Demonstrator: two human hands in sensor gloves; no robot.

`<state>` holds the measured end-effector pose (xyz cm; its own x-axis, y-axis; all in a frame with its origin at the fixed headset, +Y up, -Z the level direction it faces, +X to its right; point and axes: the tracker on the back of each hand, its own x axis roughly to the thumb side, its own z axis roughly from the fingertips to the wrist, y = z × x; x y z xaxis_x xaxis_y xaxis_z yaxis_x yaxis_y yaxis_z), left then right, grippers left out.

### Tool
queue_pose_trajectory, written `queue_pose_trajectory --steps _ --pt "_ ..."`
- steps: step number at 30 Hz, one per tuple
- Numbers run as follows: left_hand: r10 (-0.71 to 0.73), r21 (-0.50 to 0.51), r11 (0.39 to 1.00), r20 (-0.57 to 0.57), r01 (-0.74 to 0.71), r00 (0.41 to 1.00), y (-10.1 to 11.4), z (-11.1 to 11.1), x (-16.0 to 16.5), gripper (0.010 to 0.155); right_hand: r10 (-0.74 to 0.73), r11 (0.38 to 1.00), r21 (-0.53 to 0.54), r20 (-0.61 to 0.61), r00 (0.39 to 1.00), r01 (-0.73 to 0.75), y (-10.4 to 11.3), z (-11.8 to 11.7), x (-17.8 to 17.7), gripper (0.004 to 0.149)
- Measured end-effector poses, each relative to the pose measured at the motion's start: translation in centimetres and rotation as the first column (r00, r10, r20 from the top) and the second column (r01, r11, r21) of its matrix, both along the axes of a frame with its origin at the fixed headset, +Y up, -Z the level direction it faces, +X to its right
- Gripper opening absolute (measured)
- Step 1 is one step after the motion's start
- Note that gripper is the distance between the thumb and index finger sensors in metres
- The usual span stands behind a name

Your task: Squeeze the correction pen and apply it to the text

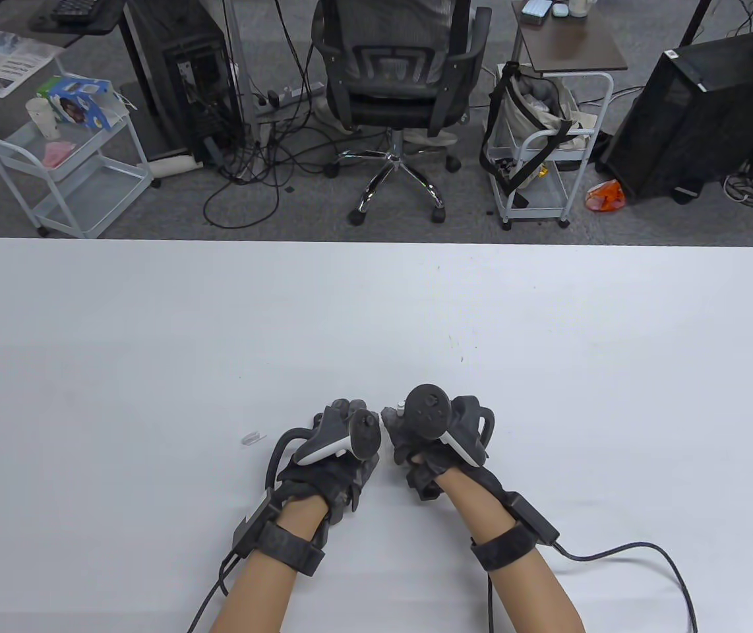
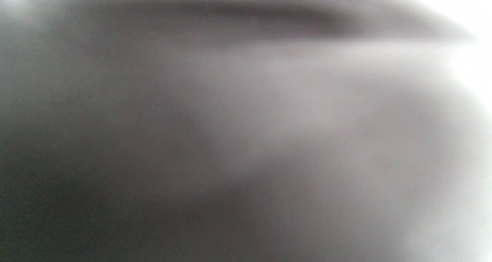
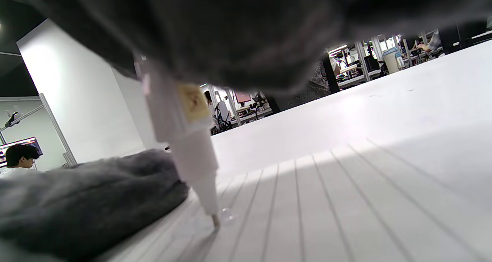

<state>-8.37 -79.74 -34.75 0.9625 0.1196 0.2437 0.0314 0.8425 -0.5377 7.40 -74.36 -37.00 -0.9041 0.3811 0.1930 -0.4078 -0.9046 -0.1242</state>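
My right hand (image 1: 416, 442) grips a white correction pen (image 3: 188, 146) and holds it nearly upright, nib down. The nib touches a white lined sheet (image 3: 346, 185), and a small clear bead sits beside the nib. The pen's top end (image 1: 401, 404) peeks out by the tracker in the table view. My left hand (image 1: 343, 448) is just left of the pen; its gloved fingers (image 3: 88, 192) rest flat on the sheet. No text is readable on the sheet. The left wrist view is a grey blur.
A small clear cap (image 1: 252, 438) lies on the white table (image 1: 152, 343) left of my left hand. Glove cables (image 1: 647, 550) trail off the near edge. Beyond the far edge are an office chair (image 1: 396, 86) and carts.
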Motion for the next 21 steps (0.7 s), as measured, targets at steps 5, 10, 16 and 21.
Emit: queue_pose_trajectory --steps 5,10,16,21 --pt "0.000 0.000 1.000 0.000 0.000 1.000 0.0 0.0 0.0 0.067 -0.026 0.999 0.027 0.010 1.000 0.025 0.5 0.1 0.2 0.040" --pt "0.000 0.000 1.000 0.000 0.000 1.000 0.0 0.0 0.0 0.067 -0.073 0.996 0.056 0.033 0.997 0.071 1.8 0.3 1.5 0.041" --pt "0.004 -0.004 1.000 0.000 -0.004 1.000 0.0 0.0 0.0 0.067 -0.197 0.975 0.121 0.060 0.979 0.188 4.4 1.6 4.3 0.041" --pt "0.010 -0.010 1.000 -0.001 -0.010 1.000 -0.1 0.0 -0.1 0.067 -0.291 0.948 0.155 0.067 0.954 0.278 5.9 3.7 7.0 0.041"
